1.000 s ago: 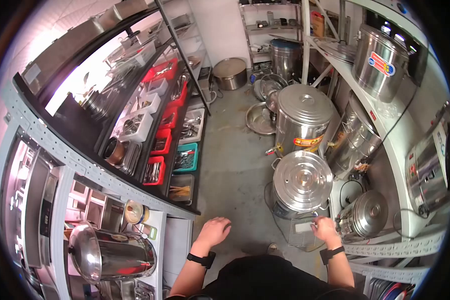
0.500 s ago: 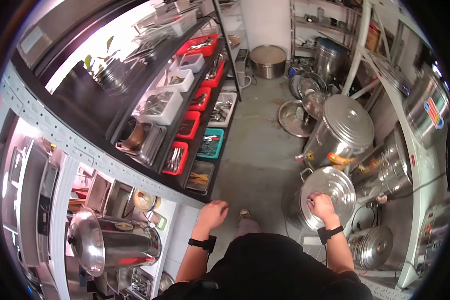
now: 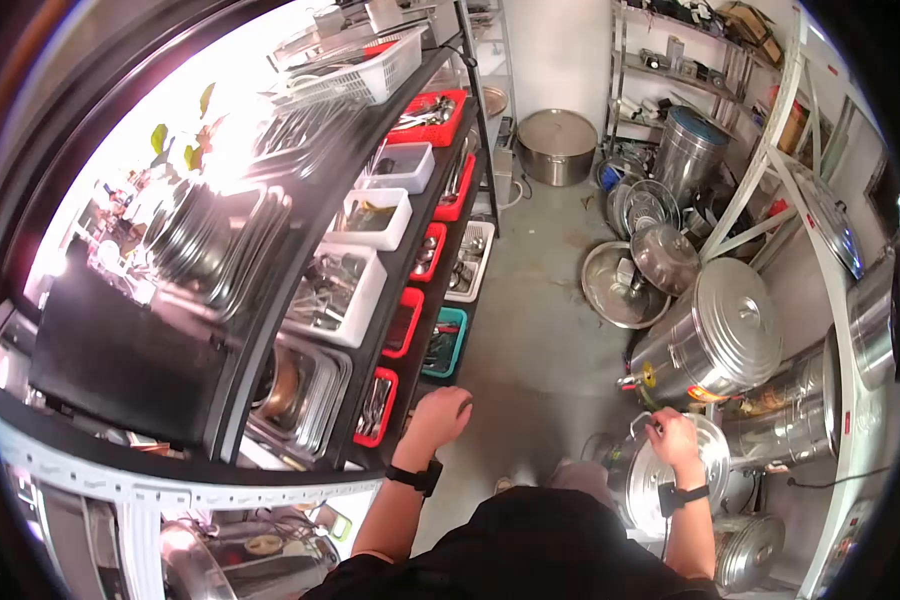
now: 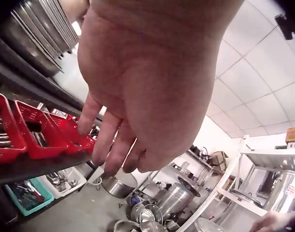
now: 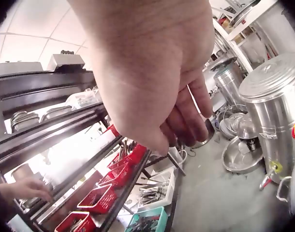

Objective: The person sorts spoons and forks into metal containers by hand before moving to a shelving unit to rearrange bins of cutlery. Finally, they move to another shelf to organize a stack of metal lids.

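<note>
My right hand (image 3: 673, 436) rests on the steel pot lid (image 3: 670, 478), lower right of frame, fingers curled; whether they grip I cannot tell. Judged rigid, smooth, slippery: take it by the rim. My left hand (image 3: 440, 415) hangs loosely curled, holding nothing.

Red bins (image 3: 403, 322) holding cutlery are sitting along the black shelving rack (image 3: 300, 290), beside white bins (image 3: 338, 294). A teal bin (image 3: 444, 343) is resting on the floor below. Tall steel drums (image 3: 715, 345) are standing opposite. Loose lids (image 3: 618, 285) are lying on the concrete floor (image 3: 540, 340).
</note>
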`<state>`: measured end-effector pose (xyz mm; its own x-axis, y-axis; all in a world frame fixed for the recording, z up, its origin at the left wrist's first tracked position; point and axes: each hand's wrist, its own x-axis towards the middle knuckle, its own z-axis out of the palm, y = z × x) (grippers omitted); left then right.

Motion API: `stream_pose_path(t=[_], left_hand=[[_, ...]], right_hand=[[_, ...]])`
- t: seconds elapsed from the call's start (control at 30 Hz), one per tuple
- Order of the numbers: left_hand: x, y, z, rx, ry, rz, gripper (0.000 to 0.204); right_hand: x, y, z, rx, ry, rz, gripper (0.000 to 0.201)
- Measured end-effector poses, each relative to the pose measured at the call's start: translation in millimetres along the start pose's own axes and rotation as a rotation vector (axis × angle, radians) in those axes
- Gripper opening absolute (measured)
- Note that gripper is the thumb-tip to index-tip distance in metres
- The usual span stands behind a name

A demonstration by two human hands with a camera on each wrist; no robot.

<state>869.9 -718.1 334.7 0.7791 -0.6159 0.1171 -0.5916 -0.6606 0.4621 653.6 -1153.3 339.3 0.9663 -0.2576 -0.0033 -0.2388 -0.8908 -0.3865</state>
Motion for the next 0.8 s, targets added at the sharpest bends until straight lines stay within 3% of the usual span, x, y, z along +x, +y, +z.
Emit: stream_pose_path(t=[0.23, 0.37, 0.47, 0.53, 0.63, 0.7, 0.8], left_hand=[[128.4, -2.0, 25.8, -0.032, -0.069, 0.006, 0.022], [200.9, -4.1, 15.2, 0.053, -0.039, -0.063, 0.023], [251.1, -3.1, 2.2, 0.054, 0.060, -0.100, 0.022], [277.5, 0.9, -14.1, 0.069, 0.123, -0.106, 0.022], [303.5, 0.7, -29.8, 0.084, 0.150, -0.287, 0.023], [306.6, -18.0, -30.7, 0.159, 0.386, -0.346, 0.023], [312.6, -45.2, -33.0, 0.241, 0.545, -0.502, 0.033]], right_hand=[[84.4, 98.3, 29.6, 0.013, 0.061, 0.085, 0.016], [179.0, 133.5, 15.6, -0.030, -0.016, 0.106, 0.019], [267.9, 155.2, 1.5, 0.019, 0.038, -0.050, 0.020], [330.8, 150.4, -9.8, 0.058, 0.015, -0.135, 0.021], [423.5, 137.7, -9.9, 0.069, 0.029, -0.273, 0.020], [470.9, 105.0, -16.0, 0.088, -0.003, -0.318, 0.020], [536.3, 65.6, 0.3, 0.099, -0.043, -0.430, 0.019]])
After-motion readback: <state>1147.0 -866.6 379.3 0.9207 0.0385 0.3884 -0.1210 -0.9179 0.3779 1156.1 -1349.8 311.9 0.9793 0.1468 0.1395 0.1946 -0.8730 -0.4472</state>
